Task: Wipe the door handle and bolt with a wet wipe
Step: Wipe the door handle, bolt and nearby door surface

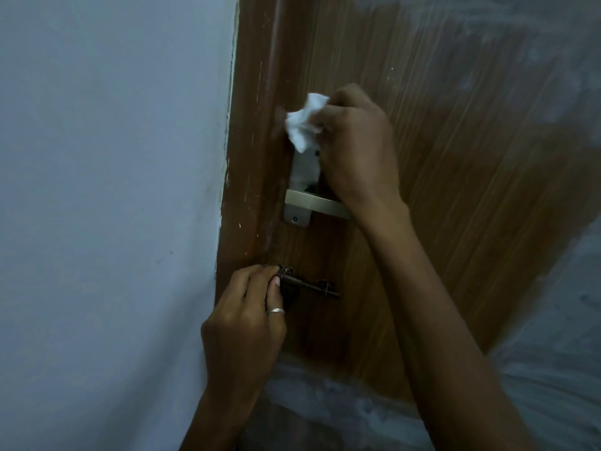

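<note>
White and crumpled, the wipe (305, 124) is being gripped by the right hand (356, 151) and pressing against the top of the metal handle (317, 203) on the wooden door (455, 164). Lower down, the left hand (242, 315) is pinching the left end of the dark bolt (309, 284).

— Where is the wet wipe (304, 125)?
— White and crumpled, pinched in the right grip (357, 148) and pressed against the top of the silver door handle (317, 203).
— And its lever?
— It runs level, just below that grip.
— The bolt (309, 284)?
— Dark and horizontal, with its left end pinched by the left grip (244, 317).
</note>
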Demonstrator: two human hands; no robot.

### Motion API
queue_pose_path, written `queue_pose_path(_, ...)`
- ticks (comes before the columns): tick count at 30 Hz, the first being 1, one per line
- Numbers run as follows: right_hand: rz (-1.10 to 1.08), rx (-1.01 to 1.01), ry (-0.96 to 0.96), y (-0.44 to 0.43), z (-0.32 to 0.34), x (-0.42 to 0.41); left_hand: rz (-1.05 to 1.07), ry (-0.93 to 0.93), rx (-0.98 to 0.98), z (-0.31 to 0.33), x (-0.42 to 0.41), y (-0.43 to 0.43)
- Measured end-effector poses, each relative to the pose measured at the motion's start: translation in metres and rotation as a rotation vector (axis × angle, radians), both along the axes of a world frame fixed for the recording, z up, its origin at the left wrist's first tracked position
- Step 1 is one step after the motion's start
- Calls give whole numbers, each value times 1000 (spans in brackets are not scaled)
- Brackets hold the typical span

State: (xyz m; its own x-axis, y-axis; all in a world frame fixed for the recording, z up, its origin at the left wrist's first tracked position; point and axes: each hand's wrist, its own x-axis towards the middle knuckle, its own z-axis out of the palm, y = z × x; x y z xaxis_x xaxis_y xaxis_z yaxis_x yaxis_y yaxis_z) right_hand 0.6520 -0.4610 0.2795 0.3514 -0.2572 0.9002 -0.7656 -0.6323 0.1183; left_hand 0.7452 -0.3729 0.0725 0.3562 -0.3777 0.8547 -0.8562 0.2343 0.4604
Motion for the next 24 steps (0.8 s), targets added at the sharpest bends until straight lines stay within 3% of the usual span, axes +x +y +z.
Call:
queue_pose_path(7,-69,69,295,2,23,17,-15,17,-8,0,1,0)
queue_pose_path(11,-159,75,172,10,17,-19,-32,18,-32,5,-4,0)
queue_pose_path(14,-59,146,58,37,17,-45,-28,14,-43,7,-5,0)
queue_pose_path(17,51,275,171,58,14,-28,-31,18,-49,9,-5,-2)
queue_pose_path(20,-3,371,342,58,-7,1,-17,20,-48,10,-8,-2)
queue_pose_path(24,-94,252,373,51,-45,0,5,28,-39,9,-3,3)
